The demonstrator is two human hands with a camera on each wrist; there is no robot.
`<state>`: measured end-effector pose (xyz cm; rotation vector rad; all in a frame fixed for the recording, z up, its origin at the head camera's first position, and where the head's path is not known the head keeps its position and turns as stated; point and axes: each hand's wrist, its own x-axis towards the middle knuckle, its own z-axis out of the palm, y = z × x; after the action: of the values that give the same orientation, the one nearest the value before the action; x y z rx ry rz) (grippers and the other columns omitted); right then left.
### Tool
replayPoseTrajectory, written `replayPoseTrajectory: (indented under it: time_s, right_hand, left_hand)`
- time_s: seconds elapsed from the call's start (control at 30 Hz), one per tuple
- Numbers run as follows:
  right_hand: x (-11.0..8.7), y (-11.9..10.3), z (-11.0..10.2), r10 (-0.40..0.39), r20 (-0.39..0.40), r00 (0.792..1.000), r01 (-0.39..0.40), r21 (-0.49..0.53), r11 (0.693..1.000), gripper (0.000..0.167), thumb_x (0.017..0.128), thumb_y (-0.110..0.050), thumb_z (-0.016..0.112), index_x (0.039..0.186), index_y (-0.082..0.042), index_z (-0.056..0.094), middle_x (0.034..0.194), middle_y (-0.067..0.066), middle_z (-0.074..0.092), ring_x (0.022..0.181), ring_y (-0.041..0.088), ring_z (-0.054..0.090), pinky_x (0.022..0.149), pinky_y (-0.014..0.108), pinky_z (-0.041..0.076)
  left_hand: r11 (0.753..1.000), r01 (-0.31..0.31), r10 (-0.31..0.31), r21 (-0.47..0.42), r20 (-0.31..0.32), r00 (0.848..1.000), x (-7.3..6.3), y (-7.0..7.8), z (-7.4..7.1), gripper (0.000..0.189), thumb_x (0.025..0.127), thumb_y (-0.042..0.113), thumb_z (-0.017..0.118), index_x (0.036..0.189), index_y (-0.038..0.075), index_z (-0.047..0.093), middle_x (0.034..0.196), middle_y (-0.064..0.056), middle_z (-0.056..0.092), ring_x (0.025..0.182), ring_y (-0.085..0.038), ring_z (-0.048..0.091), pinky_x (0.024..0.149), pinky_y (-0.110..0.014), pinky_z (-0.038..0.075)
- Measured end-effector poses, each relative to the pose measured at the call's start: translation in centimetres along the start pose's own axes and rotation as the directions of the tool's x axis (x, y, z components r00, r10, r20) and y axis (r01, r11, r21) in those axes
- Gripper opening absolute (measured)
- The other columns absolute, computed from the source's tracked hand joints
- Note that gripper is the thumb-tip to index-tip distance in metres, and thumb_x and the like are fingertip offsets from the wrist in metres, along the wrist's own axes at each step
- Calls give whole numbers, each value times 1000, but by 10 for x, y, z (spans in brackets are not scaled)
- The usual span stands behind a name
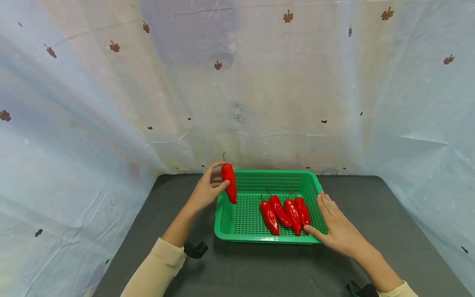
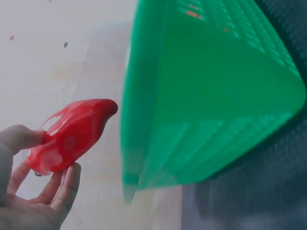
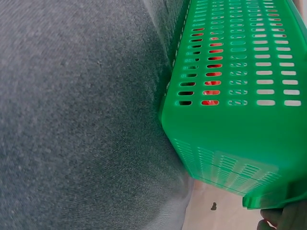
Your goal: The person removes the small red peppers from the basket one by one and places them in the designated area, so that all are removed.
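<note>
My left hand [image 1: 206, 188] pinches a glossy red chili pepper [image 1: 229, 184] between thumb and fingers, its thin stem up and its tip down over the left rim of the green basket [image 1: 267, 239]. In the left wrist view the pepper [image 2: 72, 136] points toward the basket wall [image 2: 192, 96]. Several more red peppers [image 1: 269, 217] lie side by side in the right half of the basket. At the basket's right rim rests my right hand [image 1: 337, 227], fingers straight and thumb stretched over the front right corner. The right wrist view shows only a bit of its fingertips [image 3: 271, 218].
The basket stands on a dark grey table [image 1: 259, 274]. Behind and at both sides hangs a pale plastic sheet [image 1: 259, 103] with small brown leaf prints. Dark wrist straps [image 1: 196, 250] sit at both cuffs.
</note>
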<state>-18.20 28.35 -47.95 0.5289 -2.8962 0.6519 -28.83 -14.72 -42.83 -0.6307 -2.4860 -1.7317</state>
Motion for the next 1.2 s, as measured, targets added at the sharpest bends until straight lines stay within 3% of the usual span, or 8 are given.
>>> replayPoseTrajectory:
  time_s: [0.27, 0.5, 0.67, 0.97, 1.2]
  right_hand:
    - [0, -1, -1, 0, -2, 1000, 0, -8, 1000, 106, 102, -61, 66, 168, 7, 18, 177, 25, 13, 163, 46, 12, 126, 20, -10]
    - [1, -2, -3, 6, 4, 1000, -6, -4, 1000, 107, 101, -61, 66, 168, 7, 18, 177, 25, 13, 163, 46, 12, 133, 36, -1]
    - [1, -2, -2, 4, 5, 1000, -4, -2, 1000, 107, 102, -62, 65, 168, 7, 18, 177, 25, 13, 164, 46, 11, 132, 32, -4]
    - [0, -2, -1, 4, 0, 1000, -4, -13, 1000, 106, 101, -62, 66, 168, 7, 19, 177, 25, 14, 162, 48, 14, 128, 23, -8]
    - [1, -2, -3, 8, 13, 1000, -8, -16, 1000, 106, 102, -61, 65, 168, 7, 18, 177, 25, 12, 163, 46, 12, 132, 33, -3]
  left_hand:
    - [1000, 20, -19, 24, -41, 999, -11, -13, -28, 66, 106, 18, 72, 163, 18, 38, 147, -21, 57, 125, -39, 65, 107, -57, 54]
    - [997, 63, -60, 48, -63, 996, -20, -21, -48, 68, 106, 21, 72, 164, 18, 36, 147, -25, 55, 127, -42, 63, 109, -58, 52]
    - [995, 86, -82, 57, -76, 994, -25, -27, -60, 67, 106, 19, 72, 164, 18, 37, 149, -26, 55, 127, -44, 62, 109, -60, 52]
    - [979, 134, -123, 156, -78, 989, -35, -46, -69, 64, 105, 18, 74, 160, 16, 41, 147, -28, 58, 126, -46, 64, 101, -58, 58]
    - [957, 183, -177, 227, -46, 983, -37, -62, -71, 60, 106, 18, 72, 158, 12, 44, 143, -29, 62, 122, -42, 66, 96, -53, 60]
